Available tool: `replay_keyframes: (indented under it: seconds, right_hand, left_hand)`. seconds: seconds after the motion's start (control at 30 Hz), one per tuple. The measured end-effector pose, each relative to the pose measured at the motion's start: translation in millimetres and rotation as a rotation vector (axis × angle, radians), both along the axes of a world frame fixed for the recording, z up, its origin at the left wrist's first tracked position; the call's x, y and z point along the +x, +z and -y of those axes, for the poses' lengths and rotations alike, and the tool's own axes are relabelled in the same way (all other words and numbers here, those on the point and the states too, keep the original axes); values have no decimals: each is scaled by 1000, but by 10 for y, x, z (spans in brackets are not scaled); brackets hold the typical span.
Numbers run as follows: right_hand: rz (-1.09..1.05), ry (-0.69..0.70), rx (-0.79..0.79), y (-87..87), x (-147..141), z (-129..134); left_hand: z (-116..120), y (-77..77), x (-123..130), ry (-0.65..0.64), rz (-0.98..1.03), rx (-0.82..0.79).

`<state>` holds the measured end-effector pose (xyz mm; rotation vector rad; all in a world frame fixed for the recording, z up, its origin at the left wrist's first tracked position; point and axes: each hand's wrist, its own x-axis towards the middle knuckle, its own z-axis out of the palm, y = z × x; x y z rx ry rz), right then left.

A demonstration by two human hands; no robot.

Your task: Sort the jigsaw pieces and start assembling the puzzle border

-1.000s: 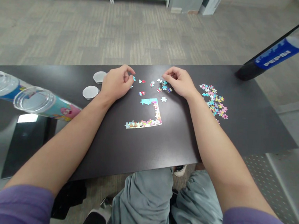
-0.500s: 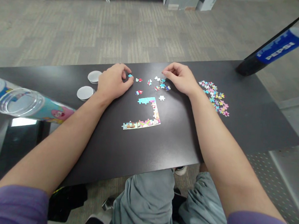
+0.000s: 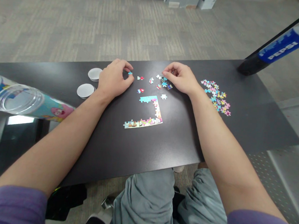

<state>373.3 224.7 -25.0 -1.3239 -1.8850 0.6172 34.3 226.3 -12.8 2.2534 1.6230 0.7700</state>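
My left hand [image 3: 115, 78] rests on the dark table, thumb and forefinger apart around a small blue puzzle piece [image 3: 130, 73] lying between their tips. My right hand [image 3: 179, 77] is curled at the far side, its fingertips pinched together beside a white piece [image 3: 158, 77]; whether something is between them is too small to tell. Several loose pieces, among them a blue one [image 3: 164, 84] and a red one [image 3: 140, 90], lie between my hands. Nearer me, joined edge pieces [image 3: 143, 123] form a bracket shape, open to the left, with a blue strip [image 3: 148, 99] on top.
A heap of colourful pieces [image 3: 218, 98] lies right of my right forearm. White round lids [image 3: 85, 90] and clear-topped tubes [image 3: 36, 103] are on the left, above a black tablet [image 3: 18, 146]. A blue Pepsi cylinder [image 3: 281, 48] leans at the far right corner.
The view has shifted slightly. Both hands stay nearly in place, and the pieces on the table keep their arrangement.
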Motion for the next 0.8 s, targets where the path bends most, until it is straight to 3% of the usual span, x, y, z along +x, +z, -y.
replay_keyframes:
  seconds: [0.33,0.53,0.8]
  right_hand:
    - [29,8,-25,21,-2,12]
    - [44,-32,-50,35,-6,19]
    - [6,-37,-62,39,-20,17]
  left_hand:
    - [-20,46,-23,-93,47,-30]
    - [-9,8,-3,-61,30,5]
    - [37,112,7,-84,17,-54]
